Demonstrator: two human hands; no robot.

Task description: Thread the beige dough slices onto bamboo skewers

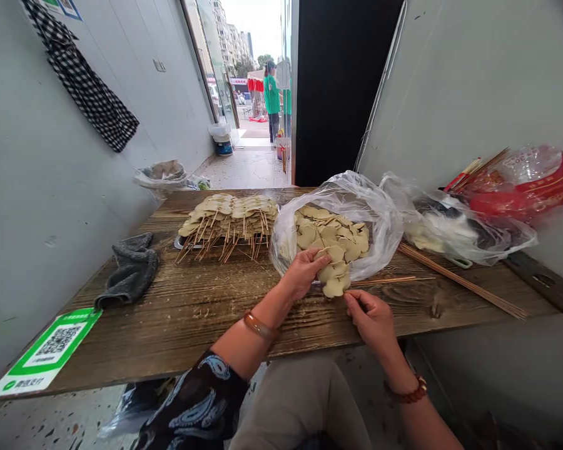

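Observation:
My left hand (306, 272) is closed on a short overlapping row of thin, pale beige slices (335, 273), held at the near edge of a clear plastic bag (388, 226). Thumb and forefinger of my right hand (368, 312) pinch together at the row's lower right end; what lies between them is too small to make out. Loose slices (332, 230) of the same kind fill the open bag. To the left, skewered slices (229, 215) are stacked in layers on a tray, their thin sticks pointing toward me.
Bare bamboo skewers (464, 281) lie on the wooden table (192, 331), right of the bag. Another plastic bag (473, 234) and a red package (530, 187) sit farther right. A dark grey cloth (130, 269) and a QR-code card (47, 350) are on the left. Outside the doorway stands a person (271, 97) in green.

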